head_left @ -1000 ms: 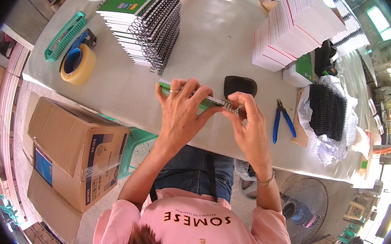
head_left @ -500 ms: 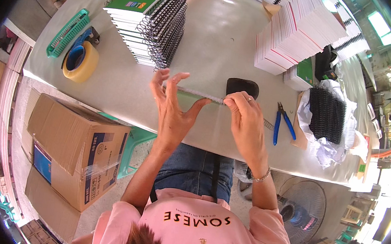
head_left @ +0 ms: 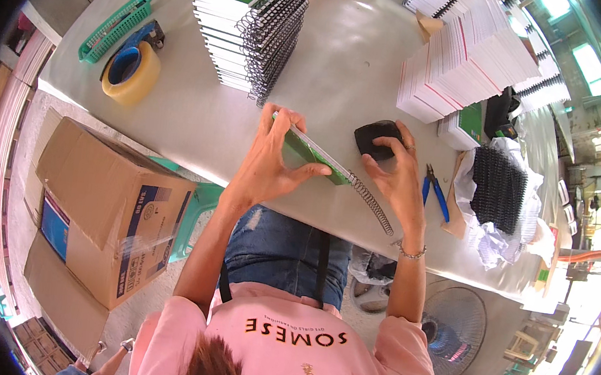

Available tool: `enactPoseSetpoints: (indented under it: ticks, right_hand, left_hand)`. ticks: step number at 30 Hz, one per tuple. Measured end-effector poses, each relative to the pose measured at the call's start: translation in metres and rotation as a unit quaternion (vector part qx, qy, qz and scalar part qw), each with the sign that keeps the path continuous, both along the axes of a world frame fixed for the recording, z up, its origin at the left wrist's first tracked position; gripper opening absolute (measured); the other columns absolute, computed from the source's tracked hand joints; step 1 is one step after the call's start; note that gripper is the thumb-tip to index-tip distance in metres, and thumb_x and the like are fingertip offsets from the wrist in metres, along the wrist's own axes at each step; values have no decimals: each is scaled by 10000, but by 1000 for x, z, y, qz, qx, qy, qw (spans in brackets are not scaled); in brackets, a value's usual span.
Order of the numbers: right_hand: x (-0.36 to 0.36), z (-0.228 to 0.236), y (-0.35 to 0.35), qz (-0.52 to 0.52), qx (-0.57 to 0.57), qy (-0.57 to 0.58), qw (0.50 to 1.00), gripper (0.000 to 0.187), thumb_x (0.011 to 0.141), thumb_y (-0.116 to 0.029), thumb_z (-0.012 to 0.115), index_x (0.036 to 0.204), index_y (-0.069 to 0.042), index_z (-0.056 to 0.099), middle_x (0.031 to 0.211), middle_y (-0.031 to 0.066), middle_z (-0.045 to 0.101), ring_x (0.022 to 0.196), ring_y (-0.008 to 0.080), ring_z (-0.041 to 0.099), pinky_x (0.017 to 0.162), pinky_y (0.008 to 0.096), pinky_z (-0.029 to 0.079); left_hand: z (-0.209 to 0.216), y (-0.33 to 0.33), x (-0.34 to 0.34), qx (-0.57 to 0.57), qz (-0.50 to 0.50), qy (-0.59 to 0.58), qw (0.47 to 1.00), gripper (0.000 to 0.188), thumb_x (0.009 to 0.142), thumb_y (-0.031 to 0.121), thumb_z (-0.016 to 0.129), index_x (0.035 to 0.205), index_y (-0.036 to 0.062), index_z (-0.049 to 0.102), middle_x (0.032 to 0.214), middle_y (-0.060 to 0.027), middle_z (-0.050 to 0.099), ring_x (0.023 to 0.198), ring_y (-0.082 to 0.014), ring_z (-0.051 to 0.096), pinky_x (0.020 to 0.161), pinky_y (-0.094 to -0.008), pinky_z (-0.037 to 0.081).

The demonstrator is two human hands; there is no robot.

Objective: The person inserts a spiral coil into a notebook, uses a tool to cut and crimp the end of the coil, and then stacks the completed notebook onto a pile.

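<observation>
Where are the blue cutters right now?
In the head view, the blue cutters lie on the table, just right of the right hand and left of the black coils in crumpled white paper.

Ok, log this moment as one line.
left hand: holds green notebook | right hand: at black object | coil: extends from notebook | pliers: on table

A green notebook [head_left: 307, 146] slants in the left hand [head_left: 271, 167], spiral coil [head_left: 372, 203] protruding; a black object [head_left: 367, 133] lies by the right hand [head_left: 400, 175].
</observation>
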State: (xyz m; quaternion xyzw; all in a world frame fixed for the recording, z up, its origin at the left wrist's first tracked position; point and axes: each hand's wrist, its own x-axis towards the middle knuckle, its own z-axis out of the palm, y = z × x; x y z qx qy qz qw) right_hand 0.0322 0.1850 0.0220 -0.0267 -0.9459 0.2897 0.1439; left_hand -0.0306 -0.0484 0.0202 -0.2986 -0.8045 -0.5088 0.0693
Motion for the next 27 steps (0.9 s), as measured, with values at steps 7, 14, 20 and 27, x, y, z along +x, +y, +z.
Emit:
enactPoseSetpoints:
  ticks: [7, 14, 20, 27]
  right_hand:
    - [15, 15, 29, 230, -624, -131, 736, 322, 835, -295, 737, 964, -23, 623, 1463, 261, 382, 1308, 328, 456, 1056, 410, 395]
    - [20, 37, 16, 124, -421, -221, 871, 390, 785, -388, 788, 837, -51, 600, 1411, 285, 446, 1339, 365, 419, 1100, 437, 307]
    - [20, 37, 18, 191, -422, -186, 866, 205, 835, -182, 721, 910, -30, 606, 1410, 208, 461, 1168, 177, 504, 995, 335, 393]
    - [25, 34, 10, 61, -358, -169, 916, 264, 831, -166, 743, 1023, -45, 608, 991, -5, 576, 900, 68, 541, 791, 213, 422]
  left_hand:
    - [-12, 7, -6, 29, 8, 10, 999, 796, 541, 376, 932, 1066, 28, 445, 1015, -113, 395, 991, -286, 442, 834, -392, 422]
    - [-15, 6, -7, 34, -6, -12, 999, 803, 510, 327, 944, 1055, 49, 423, 1017, -98, 368, 1008, -267, 424, 910, -356, 376]
    - [-15, 7, -9, 45, -18, 5, 999, 794, 537, 358, 936, 1084, 50, 449, 1021, -102, 395, 994, -276, 452, 840, -389, 427]
    - [-18, 5, -11, 53, -23, -18, 998, 842, 542, 330, 941, 1146, 50, 427, 1090, -109, 417, 1058, -287, 462, 929, -392, 402]
